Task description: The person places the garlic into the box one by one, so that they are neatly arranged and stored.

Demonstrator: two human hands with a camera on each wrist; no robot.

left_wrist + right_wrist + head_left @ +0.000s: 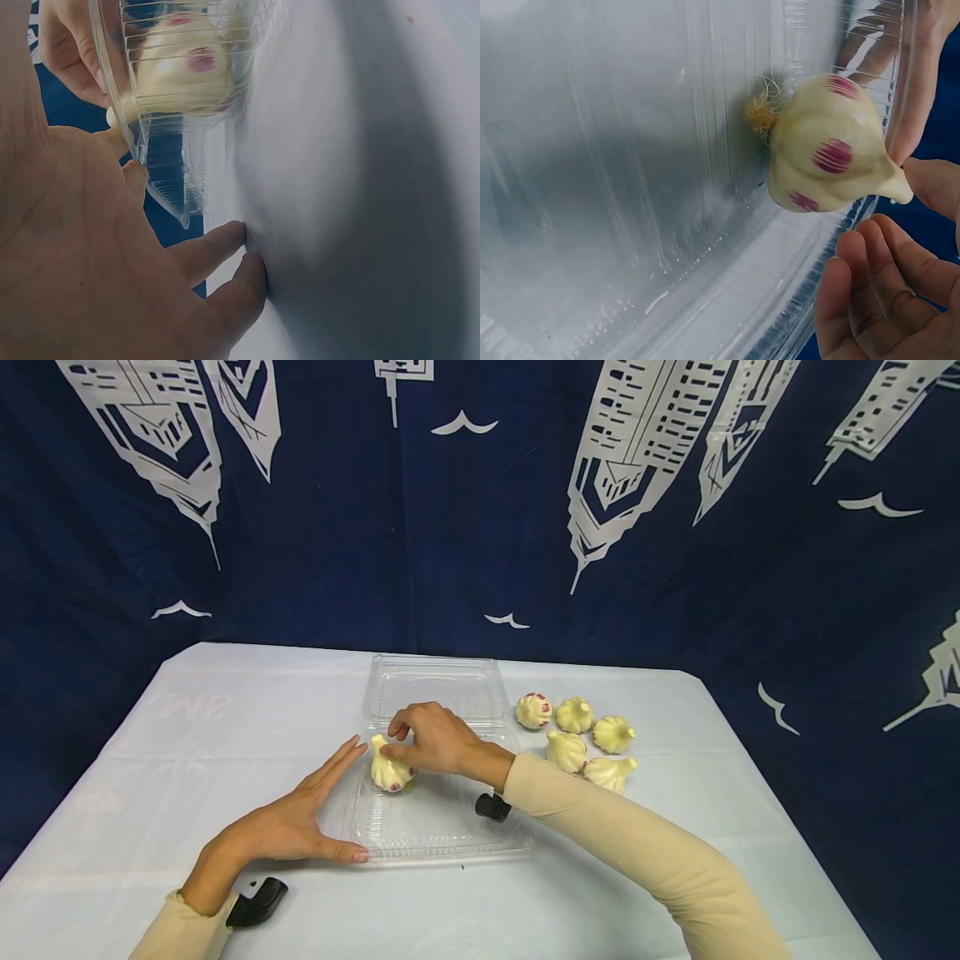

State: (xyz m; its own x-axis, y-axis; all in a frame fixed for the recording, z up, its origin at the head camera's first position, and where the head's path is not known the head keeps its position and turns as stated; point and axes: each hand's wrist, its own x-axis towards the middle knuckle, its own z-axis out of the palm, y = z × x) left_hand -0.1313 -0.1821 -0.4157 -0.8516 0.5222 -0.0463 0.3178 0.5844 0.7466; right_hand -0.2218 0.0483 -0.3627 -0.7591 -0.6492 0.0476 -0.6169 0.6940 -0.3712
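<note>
A cream garlic bulb with purple patches (388, 768) sits in the left back corner of a clear plastic clamshell container (442, 831). My right hand (441, 742) reaches over the container. Its thumb (936, 184) is right at the bulb's stem, while the other fingers are bent loosely, a little apart from the bulb. Root fibres (763, 114) show at the bulb's base. Along the container's left side lies my left hand (296, 817), fingers extended and thumb spread toward the front corner. The left wrist view shows two of its fingertips (238, 234) down at the white tabletop.
The container's lid (438, 692) lies folded back behind its base. Several more garlic bulbs (566, 750) stand grouped to the right, close to the right forearm. A white cloth (187, 760) covers the table, and a dark blue printed curtain (480, 527) hangs behind it.
</note>
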